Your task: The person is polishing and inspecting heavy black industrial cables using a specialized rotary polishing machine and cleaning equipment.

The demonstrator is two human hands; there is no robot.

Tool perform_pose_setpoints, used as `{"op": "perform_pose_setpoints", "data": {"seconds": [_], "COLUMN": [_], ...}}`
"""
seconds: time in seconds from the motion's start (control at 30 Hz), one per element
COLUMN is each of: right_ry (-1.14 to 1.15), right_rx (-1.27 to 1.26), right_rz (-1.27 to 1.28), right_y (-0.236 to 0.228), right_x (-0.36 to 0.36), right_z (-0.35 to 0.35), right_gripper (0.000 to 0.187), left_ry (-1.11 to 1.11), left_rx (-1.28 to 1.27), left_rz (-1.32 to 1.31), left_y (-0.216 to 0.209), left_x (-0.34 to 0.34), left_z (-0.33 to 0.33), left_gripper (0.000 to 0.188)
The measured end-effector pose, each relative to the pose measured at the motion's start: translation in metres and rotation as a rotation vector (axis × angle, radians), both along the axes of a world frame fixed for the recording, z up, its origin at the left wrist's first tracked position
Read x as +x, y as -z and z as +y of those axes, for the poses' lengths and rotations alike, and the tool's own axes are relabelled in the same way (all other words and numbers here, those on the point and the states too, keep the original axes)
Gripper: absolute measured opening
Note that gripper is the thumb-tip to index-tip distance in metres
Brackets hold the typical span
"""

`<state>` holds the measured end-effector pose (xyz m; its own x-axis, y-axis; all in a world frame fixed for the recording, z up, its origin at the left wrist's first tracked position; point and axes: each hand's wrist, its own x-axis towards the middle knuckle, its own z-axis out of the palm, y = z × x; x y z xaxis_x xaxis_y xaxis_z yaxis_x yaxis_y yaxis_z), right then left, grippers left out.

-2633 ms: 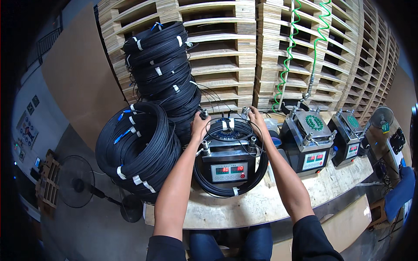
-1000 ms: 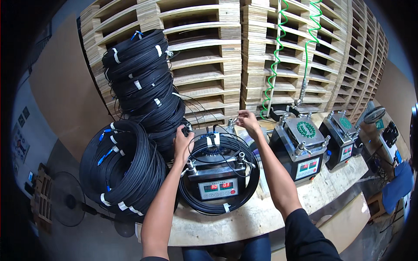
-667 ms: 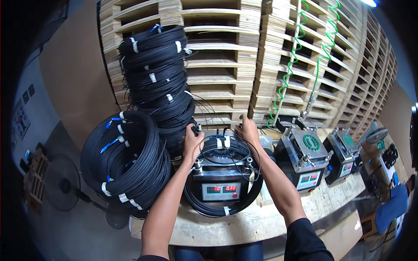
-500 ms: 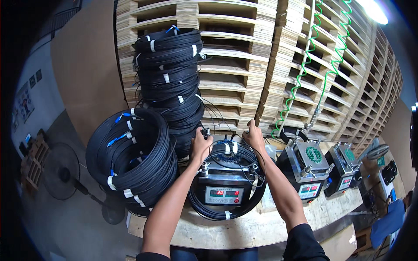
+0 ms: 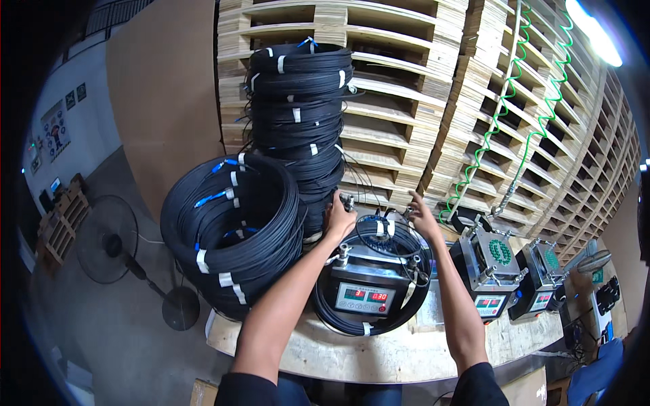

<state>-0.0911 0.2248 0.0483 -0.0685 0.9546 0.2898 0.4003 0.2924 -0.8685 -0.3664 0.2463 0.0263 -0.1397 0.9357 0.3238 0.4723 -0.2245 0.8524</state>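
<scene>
In front of me a silver and black bench machine [image 5: 369, 298] with a small lit display panel stands inside a coil of black cable [image 5: 414, 312]. Smaller loops of the cable, with white tape wraps [image 5: 384, 229], lie over its top. My left hand [image 5: 340, 220] is closed around a small metal clamp [image 5: 348, 201] at the machine's back left corner. At the back right corner, my right hand [image 5: 425, 220] has its index finger stretched up and the thumb apart, close to the fitting there. The fingers partly hide that fitting.
A wide stack of black cable coils [image 5: 233, 254] stands at left, before a taller stack [image 5: 298, 115]. Wooden pallets [image 5: 386, 101] rise behind the wooden table [image 5: 352, 358]. Two similar machines [image 5: 489, 260] stand at right beneath green coiled hoses [image 5: 504, 101]. A fan [image 5: 108, 237] stands left.
The view has turned left, so everything sits further right. My right index finger and thumb have spread apart. Digits on the machine's display have changed. My left hand stays at its clamp.
</scene>
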Motion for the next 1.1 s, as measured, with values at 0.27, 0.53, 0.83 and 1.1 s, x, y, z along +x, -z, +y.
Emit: {"op": "perform_pose_setpoints", "data": {"seconds": [0.27,0.53,0.83,1.1], "right_ry": [0.288,0.339,0.339,0.277], "right_rx": [0.177,0.155,0.146,0.089], "right_rz": [-0.014,-0.007,0.093,0.126], "right_y": [0.032,0.024,0.015,0.018], "right_x": [0.007,-0.013,-0.010,-0.001], "right_z": [-0.091,-0.097,-0.099,-0.099], "right_gripper": [0.041,0.030,0.029,0.035], "left_ry": [-0.119,0.117,0.053,0.256], "left_rx": [-0.305,-0.562,-0.449,-0.385], "left_rz": [-0.326,-1.011,-0.878,-0.560], "left_y": [0.019,0.049,0.032,0.007], "left_x": [0.012,0.028,0.035,0.048], "left_z": [0.058,0.113,0.097,0.078], "left_gripper": [0.057,0.024,0.027,0.064]}}
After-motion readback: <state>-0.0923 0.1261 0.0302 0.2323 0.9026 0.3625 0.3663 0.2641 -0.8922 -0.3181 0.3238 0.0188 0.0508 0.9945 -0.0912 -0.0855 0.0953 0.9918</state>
